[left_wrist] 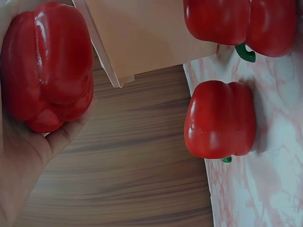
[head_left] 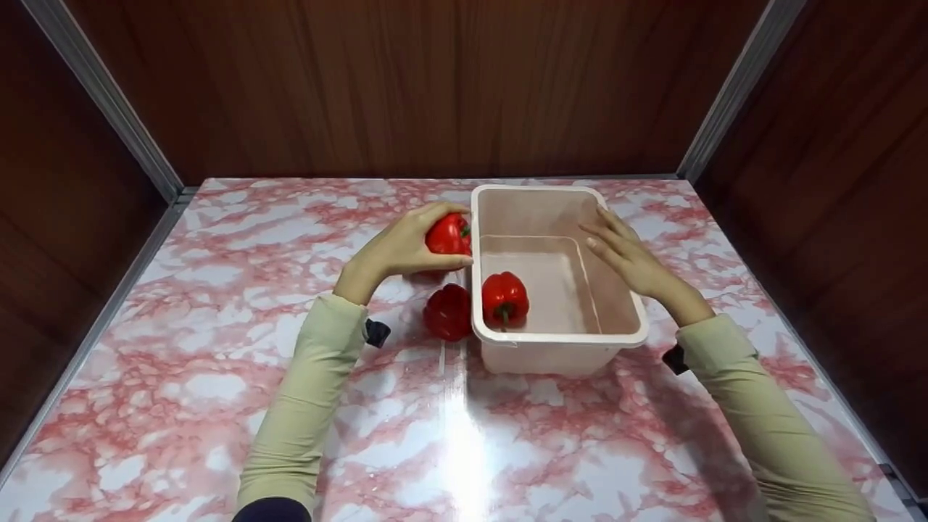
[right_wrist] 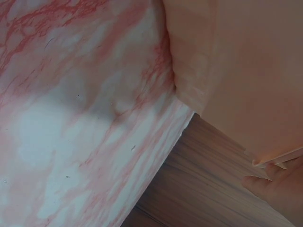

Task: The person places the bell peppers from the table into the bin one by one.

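L hand grips pepper (fingers half-hidden); R hand flat on tub.

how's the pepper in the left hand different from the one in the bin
The left hand holds its red bell pepper off the table, just outside the plastic bin; the bin's pepper rests untouched on the bin floor, green stem toward the camera. The held one's stem barely shows. Both are glossy red.
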### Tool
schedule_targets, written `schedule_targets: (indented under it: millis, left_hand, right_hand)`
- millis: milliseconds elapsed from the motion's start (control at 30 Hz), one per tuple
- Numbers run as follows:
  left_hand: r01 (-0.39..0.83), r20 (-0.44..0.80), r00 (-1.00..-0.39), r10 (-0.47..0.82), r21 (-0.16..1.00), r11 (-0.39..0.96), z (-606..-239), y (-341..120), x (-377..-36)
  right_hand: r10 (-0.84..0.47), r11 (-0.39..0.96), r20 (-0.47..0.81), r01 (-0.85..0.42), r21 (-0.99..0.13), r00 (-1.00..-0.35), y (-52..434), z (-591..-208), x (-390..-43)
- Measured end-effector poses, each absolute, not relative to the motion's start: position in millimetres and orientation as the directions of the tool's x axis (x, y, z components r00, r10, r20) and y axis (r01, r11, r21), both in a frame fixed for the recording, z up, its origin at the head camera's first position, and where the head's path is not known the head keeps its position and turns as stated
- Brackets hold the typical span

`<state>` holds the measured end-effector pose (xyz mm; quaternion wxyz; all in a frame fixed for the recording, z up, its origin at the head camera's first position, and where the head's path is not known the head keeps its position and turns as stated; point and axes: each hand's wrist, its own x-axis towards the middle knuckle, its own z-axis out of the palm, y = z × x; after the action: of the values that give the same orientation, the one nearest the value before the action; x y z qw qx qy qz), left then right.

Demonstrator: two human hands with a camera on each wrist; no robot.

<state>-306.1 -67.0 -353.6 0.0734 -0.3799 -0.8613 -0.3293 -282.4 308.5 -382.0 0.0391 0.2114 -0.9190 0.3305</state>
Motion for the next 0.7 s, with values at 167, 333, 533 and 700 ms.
schedule_targets:
  millis: [167, 333, 533, 700]
  left_hand:
    - [0.7, 0.366, -0.702, 0.61, 0.509, 0.501, -351.9, -66.3, -306.3]
    - [0.693, 0.364, -0.709, 0.604, 0.52, 0.5, -349.3, -66.2, -305.7]
    - [0.685, 0.354, -0.718, 0.6, 0.517, 0.514, -345.9, -64.2, -305.5]
    - [0.689, 0.35, -0.714, 0.606, 0.507, 0.518, -343.9, -61.8, -305.0]
  right_hand:
    - [-0.361, 0.689, 0.208, -0.41, -0.597, -0.909, 308.4, -381.7, -281.8]
    - [-0.37, 0.69, 0.201, -0.414, -0.593, -0.907, 308.4, -381.5, -282.7]
    - [-0.371, 0.69, 0.212, -0.421, -0.589, -0.904, 309.1, -381.3, -282.7]
    - [-0.367, 0.689, 0.214, -0.419, -0.592, -0.905, 308.9, -381.3, -282.2]
